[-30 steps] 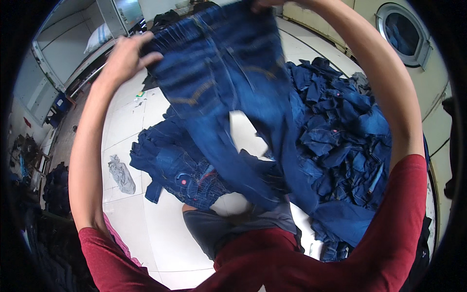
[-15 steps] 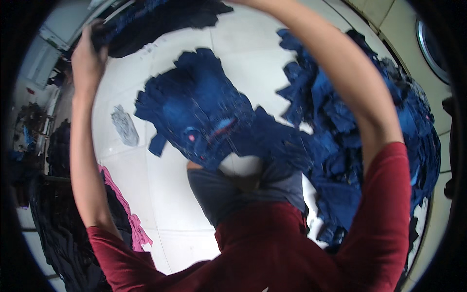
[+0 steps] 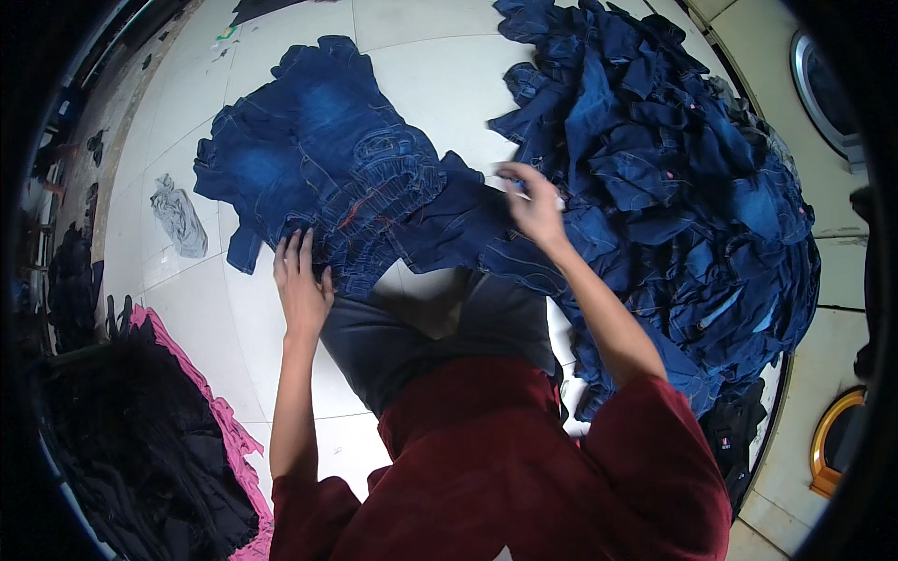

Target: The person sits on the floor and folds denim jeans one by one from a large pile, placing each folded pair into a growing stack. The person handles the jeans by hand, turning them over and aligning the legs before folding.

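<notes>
A stack of dark blue jeans [image 3: 309, 140] lies on the white tiled floor in front of me, with gathered elastic waistbands and a red line across them. My left hand [image 3: 304, 285] rests on the near left edge of this stack, fingers spread. To the right, my right hand [image 3: 533, 206] hovers over the outstretched jeans leg, between the stack and a large heap of blue jeans [image 3: 655, 187]. Its fingers are slightly bent and apart, blurred by motion. A small white patch shows beside it; I cannot make out what it is.
On the left lies a crumpled grey cloth [image 3: 178, 217]. A heap of black garments [image 3: 140, 439] sits at lower left on pink fabric [image 3: 210, 402]. Along the right stand cream machine fronts with a round grey-rimmed door [image 3: 809, 89] and an orange-rimmed one [image 3: 828, 444].
Both hands have come down from the far side, where the left held dark fabric, to the jeans near my legs. The dark garments at the far left have mostly gone from view as it shifted.
</notes>
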Tool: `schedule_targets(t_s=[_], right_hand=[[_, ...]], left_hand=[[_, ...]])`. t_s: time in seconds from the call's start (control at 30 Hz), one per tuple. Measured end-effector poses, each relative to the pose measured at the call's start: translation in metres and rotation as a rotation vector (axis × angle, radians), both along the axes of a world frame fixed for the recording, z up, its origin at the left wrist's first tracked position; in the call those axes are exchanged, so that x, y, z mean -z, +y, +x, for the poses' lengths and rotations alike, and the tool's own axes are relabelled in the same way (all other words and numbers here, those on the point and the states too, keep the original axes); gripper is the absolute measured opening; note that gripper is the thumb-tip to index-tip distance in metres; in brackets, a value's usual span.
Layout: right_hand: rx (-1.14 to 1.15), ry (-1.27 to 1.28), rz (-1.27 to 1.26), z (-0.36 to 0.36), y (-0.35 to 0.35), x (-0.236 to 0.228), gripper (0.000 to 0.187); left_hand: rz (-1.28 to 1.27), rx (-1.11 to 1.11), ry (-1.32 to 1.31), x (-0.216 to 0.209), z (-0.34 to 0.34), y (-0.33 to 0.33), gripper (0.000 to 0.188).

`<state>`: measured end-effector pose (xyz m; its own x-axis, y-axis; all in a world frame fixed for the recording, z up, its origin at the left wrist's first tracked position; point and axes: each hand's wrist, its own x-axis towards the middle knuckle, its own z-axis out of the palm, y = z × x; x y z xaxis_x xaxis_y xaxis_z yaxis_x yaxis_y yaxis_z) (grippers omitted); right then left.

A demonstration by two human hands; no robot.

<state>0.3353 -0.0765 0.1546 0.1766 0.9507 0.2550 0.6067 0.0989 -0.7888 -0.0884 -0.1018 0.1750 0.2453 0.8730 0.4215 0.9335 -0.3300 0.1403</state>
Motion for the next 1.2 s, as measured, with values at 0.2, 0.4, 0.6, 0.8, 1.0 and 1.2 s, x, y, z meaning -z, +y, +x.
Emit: schedule_targets(t_s=[0.2,0.4,0.6,0.8,1.0,1.2], right_hand=[[0.938,0.427,-0.636,0.062,-0.147,0.041,0.126],[0.541,0.77,-0.323,0.014,-0.155,0.022,0.02],[-0.463,-0.351,0.014,0.034,-0.11,-0.184,0.025],[-0.261,0.064,0.305,0.041,-0.093,-0.328,0.059],[-0.316,0.041,0.119,0.053,-0.121,-0.316,0.083],[-0.15,-0.332,0.587,0.046,-0.125,-0.338,0.071]], left_hand=[[-0.218,0.344,-0.362,-0.022,0.074,-0.049,0.027],[-0.364,0.783,-0.395,-0.037,0.176,-0.048,0.023],[-0.212,1.092,-0.346,-0.163,0.232,0.01,0.093],[-0.141,0.925,-0.291,-0.326,0.237,0.04,0.033],[-0.131,0.764,-0.671,-0.387,0.172,0.019,0.034],[-0.112,1.076,-0.53,-0.416,0.119,-0.005,0.099]])
